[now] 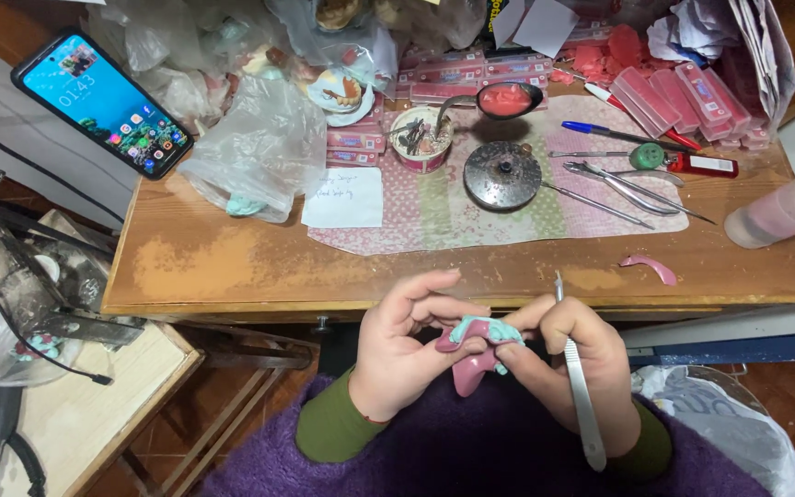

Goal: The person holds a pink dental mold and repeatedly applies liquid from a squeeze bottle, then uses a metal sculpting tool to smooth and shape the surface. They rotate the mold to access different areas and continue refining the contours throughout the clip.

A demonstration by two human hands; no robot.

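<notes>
We held a small pink and teal wax piece [478, 345] in front of us, just below the near edge of the wooden worktop [232, 267]. Our left hand [407, 354] had its grip clamped on the piece, thumb and fingers curled around its left end. Our right hand [568, 359] pressed on its right end with the fingertips, its grip closed at the same time around a slim metal tool [580, 387] that ran up between the fingers and down past the wrist. On the worktop, well apart from our hands, lay a patterned cloth [434, 216] with a round metal lid [502, 175], a small cup of instruments [420, 138] and tweezers [623, 184]. A curved pink strip [649, 267] lay near the right edge, a phone [101, 101] far left.
</notes>
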